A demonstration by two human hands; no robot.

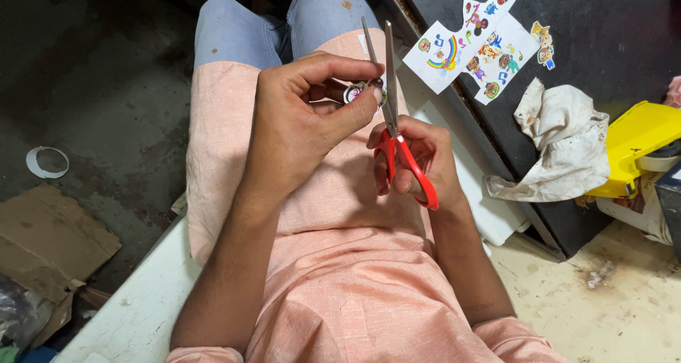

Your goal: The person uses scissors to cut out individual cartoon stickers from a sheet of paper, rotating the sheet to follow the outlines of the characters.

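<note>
Left hand (301,114): pinches a small round sticker (363,91) between thumb and fingers, above the lap
Right hand (418,157): grasps red-handled scissors (397,132); blades parted around the sticker
Nearby: sticker sheet (472,44) and rag (560,139) on dark table (603,22)

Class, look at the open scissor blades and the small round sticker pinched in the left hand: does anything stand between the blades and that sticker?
Nothing visible does. The left hand pinches the small round sticker right at the open blades of the red-handled scissors, worked by the right hand. The left thumb lies close beside the blades, not between them.
</note>
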